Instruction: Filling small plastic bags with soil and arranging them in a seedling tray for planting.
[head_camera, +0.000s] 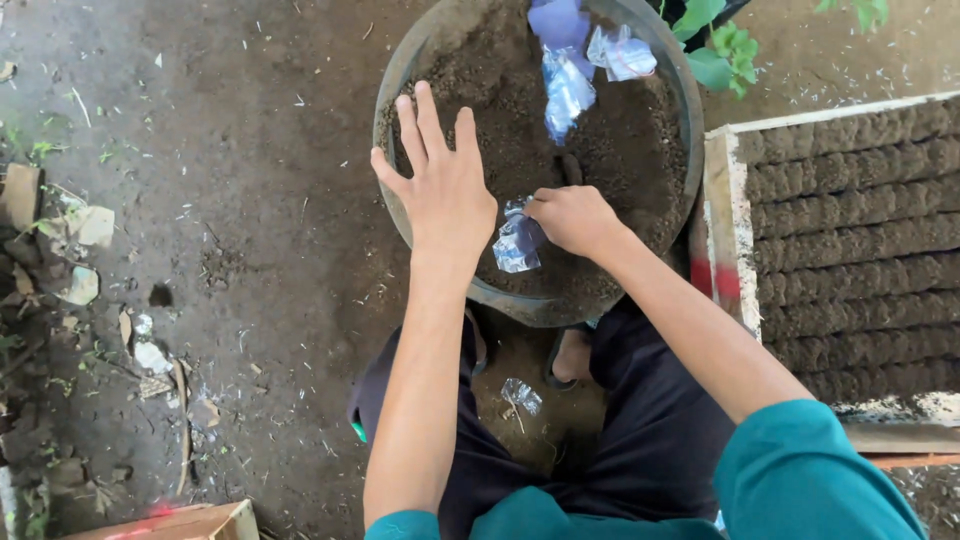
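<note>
A round grey basin (400, 75) full of dark soil (630, 150) stands on the ground in front of me. My right hand (572, 218) grips a small clear plastic bag (517, 240) over the basin's near rim. My left hand (440, 175) hovers flat, fingers spread, above the soil at the basin's left side and holds nothing. More clear plastic bags (580, 60) lie on the soil at the far side.
A wooden tray (728, 200) packed with rows of soil-filled bags (860, 230) stands at the right. Green leaves (722, 50) show behind the basin. One loose plastic bag (521, 395) lies between my knees. Scraps and dry leaves litter the dirt floor (200, 250) at left.
</note>
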